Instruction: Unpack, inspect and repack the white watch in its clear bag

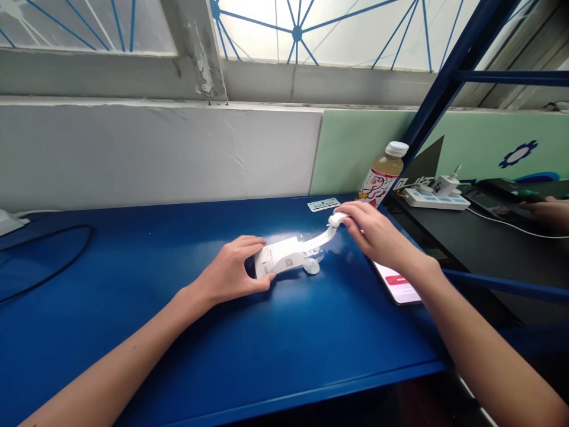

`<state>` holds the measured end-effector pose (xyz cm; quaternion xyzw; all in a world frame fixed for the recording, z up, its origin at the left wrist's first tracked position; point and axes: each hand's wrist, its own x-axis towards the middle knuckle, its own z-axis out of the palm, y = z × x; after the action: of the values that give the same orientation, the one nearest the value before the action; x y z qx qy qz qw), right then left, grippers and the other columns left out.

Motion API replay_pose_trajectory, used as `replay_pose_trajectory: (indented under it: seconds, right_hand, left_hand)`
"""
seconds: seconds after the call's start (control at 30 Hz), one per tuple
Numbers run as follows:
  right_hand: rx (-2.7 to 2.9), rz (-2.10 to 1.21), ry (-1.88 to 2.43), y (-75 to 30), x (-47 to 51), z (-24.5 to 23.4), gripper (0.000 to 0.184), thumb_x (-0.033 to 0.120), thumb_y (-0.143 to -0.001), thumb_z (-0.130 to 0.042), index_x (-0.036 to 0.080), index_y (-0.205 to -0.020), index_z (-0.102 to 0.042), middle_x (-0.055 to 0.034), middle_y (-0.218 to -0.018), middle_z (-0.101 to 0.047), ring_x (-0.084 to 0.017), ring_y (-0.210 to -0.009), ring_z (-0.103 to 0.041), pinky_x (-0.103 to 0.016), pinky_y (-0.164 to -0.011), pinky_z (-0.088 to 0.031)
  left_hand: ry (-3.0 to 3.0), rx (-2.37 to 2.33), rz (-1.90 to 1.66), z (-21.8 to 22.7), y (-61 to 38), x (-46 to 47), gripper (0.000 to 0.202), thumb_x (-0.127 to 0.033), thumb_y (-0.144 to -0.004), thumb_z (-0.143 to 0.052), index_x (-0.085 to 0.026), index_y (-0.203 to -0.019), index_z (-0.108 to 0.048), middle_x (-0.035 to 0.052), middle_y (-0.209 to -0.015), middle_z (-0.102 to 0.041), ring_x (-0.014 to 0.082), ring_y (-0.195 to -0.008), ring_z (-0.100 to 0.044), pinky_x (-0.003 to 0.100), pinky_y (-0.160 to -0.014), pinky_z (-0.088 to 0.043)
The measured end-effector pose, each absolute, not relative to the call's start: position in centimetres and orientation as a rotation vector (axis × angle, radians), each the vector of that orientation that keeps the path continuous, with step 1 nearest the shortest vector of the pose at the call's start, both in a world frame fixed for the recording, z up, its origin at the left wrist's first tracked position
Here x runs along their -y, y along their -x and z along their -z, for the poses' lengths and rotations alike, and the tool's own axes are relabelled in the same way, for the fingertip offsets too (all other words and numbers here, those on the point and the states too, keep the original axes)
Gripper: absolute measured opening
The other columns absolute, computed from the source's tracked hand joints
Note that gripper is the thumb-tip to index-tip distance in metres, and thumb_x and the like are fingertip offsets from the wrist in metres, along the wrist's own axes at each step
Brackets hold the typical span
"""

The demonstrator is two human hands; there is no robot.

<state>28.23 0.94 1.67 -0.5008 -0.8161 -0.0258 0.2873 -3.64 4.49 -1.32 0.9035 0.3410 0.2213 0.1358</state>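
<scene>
My left hand (237,267) grips the near end of a small white package (288,261) between thumb and fingers, just above the blue tabletop. The package has a printed label and a square code, with clear plastic at its far end. A white strap with small holes (320,239) stretches from the package toward my right hand (371,232). Pinched in the fingers of that hand is the strap's rounded white end (336,219), partly hidden. Beside the package's far end shows a round white disc (311,265).
On the blue table (213,362) lie a printed card (323,204) and a phone (400,284), partly under my right forearm. A drink bottle (381,175) stands near a blue metal post (438,89). Beyond are a power strip (436,197) and another person's hand (549,213). A black cable (66,267) curves at left.
</scene>
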Motion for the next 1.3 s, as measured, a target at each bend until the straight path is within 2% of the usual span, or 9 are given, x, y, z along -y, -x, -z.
replay_pose_trajectory:
  seconds: [0.17,0.4,0.6,0.73,0.9,1.03,1.13,1.23,1.3]
  right_hand:
    - [1.866,0.250,1.343,-28.5,-1.2,-1.9,0.030,0.028,-0.101,-0.037,0.014,-0.115,-0.060,-0.0163,-0.110,-0.066,-0.029,-0.104,-0.061,-0.045,-0.092,-0.048]
    - [1.895,0.187,1.243,-26.9,-0.9,-0.9,0.028,0.026,-0.101,-0.041,0.017,-0.119,-0.060,-0.0140,-0.115,-0.067,-0.027,-0.108,-0.061,-0.043,-0.093,-0.049]
    - [1.983,0.186,1.130,-25.6,0.0,-1.0,0.024,0.024,-0.098,-0.049,0.016,-0.117,-0.062,-0.0144,-0.111,-0.069,-0.027,-0.105,-0.062,-0.043,-0.090,-0.050]
    - [1.976,0.078,1.011,-24.4,0.8,-1.5,0.017,0.026,-0.092,-0.062,0.020,-0.108,-0.063,-0.0098,-0.102,-0.072,-0.024,-0.095,-0.065,-0.040,-0.084,-0.051]
    - [1.795,-0.261,0.949,-22.6,0.7,-2.5,0.019,0.034,-0.082,-0.074,0.021,-0.083,-0.062,-0.0015,-0.079,-0.067,-0.017,-0.073,-0.063,-0.030,-0.067,-0.049]
    - [1.724,-0.445,0.861,-20.5,-0.3,-4.5,0.022,0.037,-0.079,-0.076,0.020,-0.076,-0.063,0.0026,-0.069,-0.065,-0.012,-0.061,-0.056,-0.026,-0.057,-0.042]
    - [1.628,-0.525,0.852,-18.7,-1.5,-6.3,0.032,0.044,-0.076,-0.077,0.019,-0.064,-0.060,0.0032,-0.061,-0.057,-0.011,-0.057,-0.048,-0.026,-0.053,-0.037]
    - [1.563,-0.654,0.812,-17.4,-3.1,-7.2,0.039,0.049,-0.074,-0.077,0.019,-0.059,-0.057,0.0047,-0.056,-0.048,-0.010,-0.054,-0.040,-0.026,-0.050,-0.033]
    - [1.557,-0.794,0.799,-17.0,-4.1,-7.1,0.040,0.051,-0.075,-0.075,0.019,-0.059,-0.057,0.0052,-0.055,-0.044,-0.009,-0.054,-0.038,-0.025,-0.050,-0.032]
  left_hand:
    - [-2.677,-0.959,-0.565,1.8,3.6,-4.4,0.055,-0.046,-0.078,-0.068,-0.008,-0.118,-0.067,0.0177,-0.126,-0.064,0.0330,-0.121,-0.057,0.044,-0.102,-0.049]
    - [-2.658,-1.091,-0.503,2.1,3.4,-4.3,0.074,-0.049,-0.085,-0.059,-0.003,-0.142,-0.046,0.0221,-0.147,-0.045,0.0371,-0.136,-0.042,0.051,-0.110,-0.040]
    - [-2.557,-1.101,-0.769,1.5,3.3,-3.8,0.082,-0.047,-0.087,-0.061,-0.012,-0.152,-0.025,0.0200,-0.159,-0.023,0.0365,-0.140,-0.037,0.051,-0.109,-0.041]
    - [-2.628,-0.961,-1.077,0.6,2.6,-2.9,0.069,-0.035,-0.086,-0.064,-0.016,-0.146,-0.035,0.0184,-0.152,-0.037,0.0337,-0.141,-0.037,0.050,-0.111,-0.039]
    - [-2.717,-0.712,-1.190,-0.4,1.0,-1.7,0.044,-0.023,-0.086,-0.065,-0.018,-0.128,-0.054,0.0125,-0.124,-0.064,0.0308,-0.128,-0.053,0.049,-0.106,-0.044]
    - [-2.569,-0.660,-1.078,-1.0,-0.1,-1.0,0.018,-0.024,-0.093,-0.059,-0.019,-0.108,-0.066,0.0070,-0.103,-0.074,0.0264,-0.102,-0.068,0.045,-0.099,-0.048]
    - [-2.230,-0.734,-0.936,-1.9,-0.6,-0.4,0.021,-0.030,-0.097,-0.054,-0.019,-0.104,-0.071,0.0064,-0.097,-0.075,0.0239,-0.089,-0.071,0.035,-0.079,-0.055]
    - [-1.896,-0.715,-0.944,-2.8,-1.1,-0.1,0.031,-0.041,-0.096,-0.055,-0.017,-0.086,-0.073,0.0081,-0.093,-0.074,0.0265,-0.093,-0.070,0.037,-0.085,-0.053]
    - [-1.668,-0.617,-0.951,-3.1,-1.4,0.0,0.039,-0.049,-0.096,-0.053,-0.015,-0.097,-0.072,0.0087,-0.090,-0.073,0.0251,-0.083,-0.070,0.039,-0.083,-0.054]
